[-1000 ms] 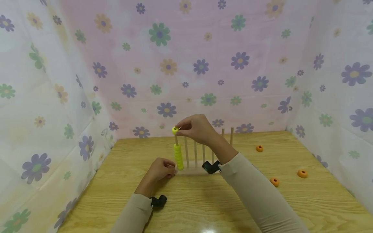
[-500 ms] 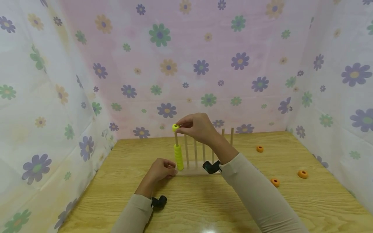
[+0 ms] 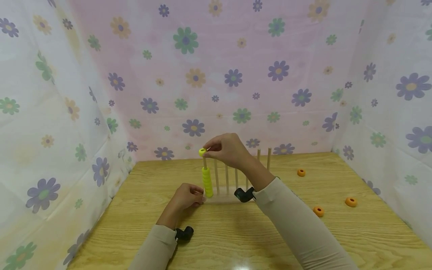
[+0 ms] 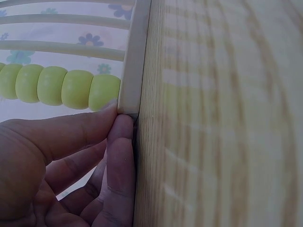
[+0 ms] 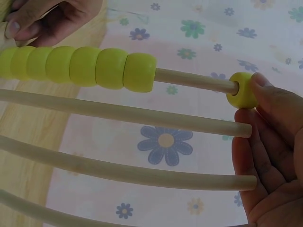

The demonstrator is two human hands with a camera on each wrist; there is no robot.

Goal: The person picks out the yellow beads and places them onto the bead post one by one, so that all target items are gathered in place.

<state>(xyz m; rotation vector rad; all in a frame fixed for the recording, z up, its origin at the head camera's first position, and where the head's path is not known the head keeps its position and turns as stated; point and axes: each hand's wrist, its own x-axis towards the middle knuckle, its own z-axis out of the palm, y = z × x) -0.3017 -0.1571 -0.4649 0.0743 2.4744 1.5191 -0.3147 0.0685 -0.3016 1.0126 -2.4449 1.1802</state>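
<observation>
My right hand (image 3: 227, 150) pinches a yellow bead (image 5: 242, 91) between thumb and fingers at the top of the leftmost wooden peg (image 5: 196, 80). In the right wrist view the peg's tip meets the bead's hole. Lower on that peg sits a stack of several yellow beads (image 3: 207, 182), with bare peg between the stack and the held bead. With thumb and fingertips, my left hand (image 3: 185, 197) grips the left end of the peg rack's wooden base (image 4: 132, 85), right beside the lowest bead. The right forearm covers part of the rack in the head view.
More bare pegs (image 5: 123, 116) stand in a row right of the beaded one. Three orange beads lie apart on the wooden table (image 3: 135, 213) to the right, the rearmost orange bead (image 3: 301, 173) near the back. Flowered cloth (image 3: 233, 56) surrounds the table's back and sides.
The right hand with the yellow bead has risen slightly, then come down a little at the peg's top. The left hand and rack have stayed in place.
</observation>
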